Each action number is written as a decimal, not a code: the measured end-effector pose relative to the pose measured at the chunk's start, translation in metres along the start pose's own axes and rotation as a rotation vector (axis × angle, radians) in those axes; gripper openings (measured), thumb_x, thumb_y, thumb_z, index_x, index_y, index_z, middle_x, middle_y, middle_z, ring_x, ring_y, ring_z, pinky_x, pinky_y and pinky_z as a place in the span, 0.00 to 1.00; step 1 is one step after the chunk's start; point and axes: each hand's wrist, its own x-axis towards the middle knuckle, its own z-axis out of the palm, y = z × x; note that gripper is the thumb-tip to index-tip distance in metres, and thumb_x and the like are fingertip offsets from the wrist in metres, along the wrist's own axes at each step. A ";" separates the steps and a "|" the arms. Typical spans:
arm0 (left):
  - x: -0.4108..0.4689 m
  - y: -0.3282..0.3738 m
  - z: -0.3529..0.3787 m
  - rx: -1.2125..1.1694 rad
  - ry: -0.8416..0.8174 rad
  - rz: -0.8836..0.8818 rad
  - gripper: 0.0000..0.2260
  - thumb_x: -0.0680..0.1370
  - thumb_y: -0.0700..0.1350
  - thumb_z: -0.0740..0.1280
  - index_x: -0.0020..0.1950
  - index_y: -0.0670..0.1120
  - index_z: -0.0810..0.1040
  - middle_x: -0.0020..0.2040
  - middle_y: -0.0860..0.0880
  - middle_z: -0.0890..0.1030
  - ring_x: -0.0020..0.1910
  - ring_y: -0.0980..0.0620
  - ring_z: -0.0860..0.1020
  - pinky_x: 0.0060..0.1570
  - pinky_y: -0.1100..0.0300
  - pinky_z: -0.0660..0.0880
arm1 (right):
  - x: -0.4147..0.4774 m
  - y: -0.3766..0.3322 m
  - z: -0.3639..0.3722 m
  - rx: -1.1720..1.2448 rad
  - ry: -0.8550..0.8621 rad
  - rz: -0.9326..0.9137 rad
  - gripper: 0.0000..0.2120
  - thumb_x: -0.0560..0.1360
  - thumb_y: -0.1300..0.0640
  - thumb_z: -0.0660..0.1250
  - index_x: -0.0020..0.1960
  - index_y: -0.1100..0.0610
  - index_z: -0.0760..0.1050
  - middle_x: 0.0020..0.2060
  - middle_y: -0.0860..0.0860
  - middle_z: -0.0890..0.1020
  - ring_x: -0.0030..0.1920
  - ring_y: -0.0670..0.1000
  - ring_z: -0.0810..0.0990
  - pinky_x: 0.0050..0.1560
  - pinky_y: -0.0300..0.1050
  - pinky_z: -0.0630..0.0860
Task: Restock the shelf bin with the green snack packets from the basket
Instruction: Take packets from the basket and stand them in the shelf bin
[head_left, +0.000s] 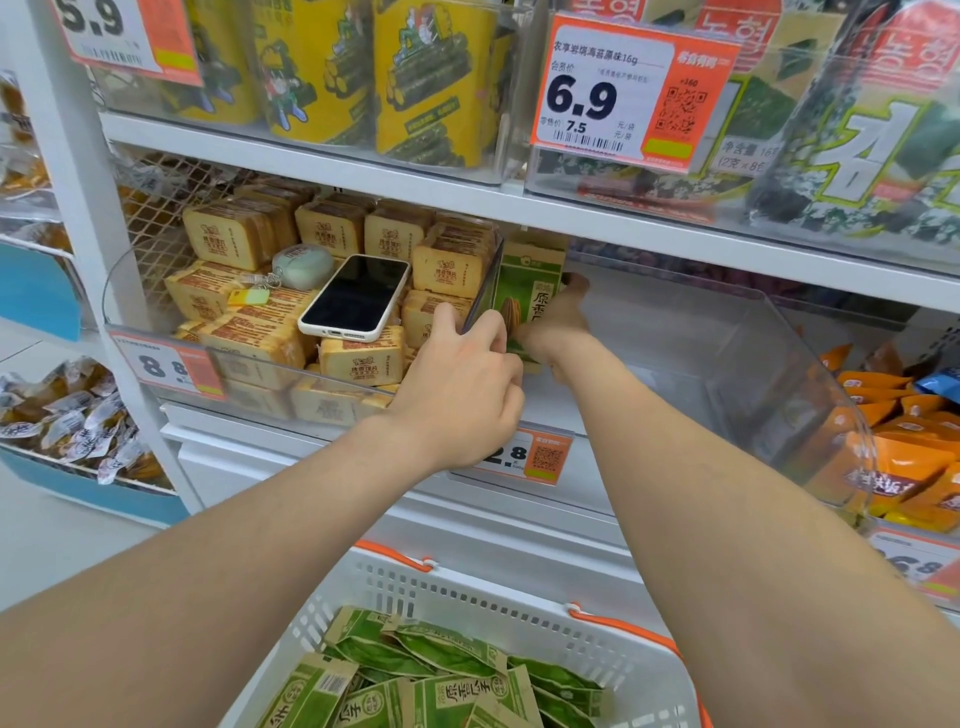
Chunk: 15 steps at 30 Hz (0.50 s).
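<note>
1. Right hand reaches into the bin, fingers curled round an upright packet.
2. Left hand sits just left of it, curled at the packet's edge. Whether it pinches packet or bin wall, can't tell.
3. Below both arms, the basket holds more packets.
4. A phone lies left of the left hand.

This is a shop, in the snack aisle of a grocery or convenience store. White shelves carry clear plastic bins heaped with identical goods: tan biscuit packets, orange snack bags, and yellow packs above. Orange-and-white price tags with barcodes and QR codes, one reading 6.9, clip to the bin fronts. Below is a white shopping basket with orange handles, holding green snack packets.
</note>
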 end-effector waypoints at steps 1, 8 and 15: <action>0.000 0.000 0.000 0.002 0.001 0.000 0.21 0.79 0.51 0.52 0.43 0.51 0.85 0.51 0.49 0.74 0.46 0.43 0.66 0.52 0.44 0.68 | 0.001 0.001 -0.001 -0.079 -0.029 0.005 0.43 0.76 0.57 0.74 0.79 0.56 0.48 0.65 0.57 0.77 0.61 0.58 0.80 0.51 0.49 0.78; 0.000 0.000 0.000 0.023 -0.017 0.004 0.22 0.79 0.52 0.51 0.44 0.52 0.85 0.51 0.49 0.74 0.46 0.42 0.67 0.54 0.43 0.68 | 0.006 0.005 -0.002 -0.106 0.076 -0.021 0.31 0.73 0.52 0.79 0.67 0.58 0.66 0.59 0.54 0.80 0.56 0.54 0.80 0.49 0.45 0.75; 0.000 0.000 0.000 0.017 -0.017 0.005 0.22 0.80 0.51 0.51 0.43 0.51 0.85 0.51 0.49 0.73 0.46 0.43 0.67 0.54 0.43 0.68 | 0.006 0.008 -0.001 -0.090 0.026 0.039 0.37 0.75 0.56 0.76 0.75 0.59 0.58 0.63 0.56 0.77 0.61 0.57 0.79 0.48 0.45 0.73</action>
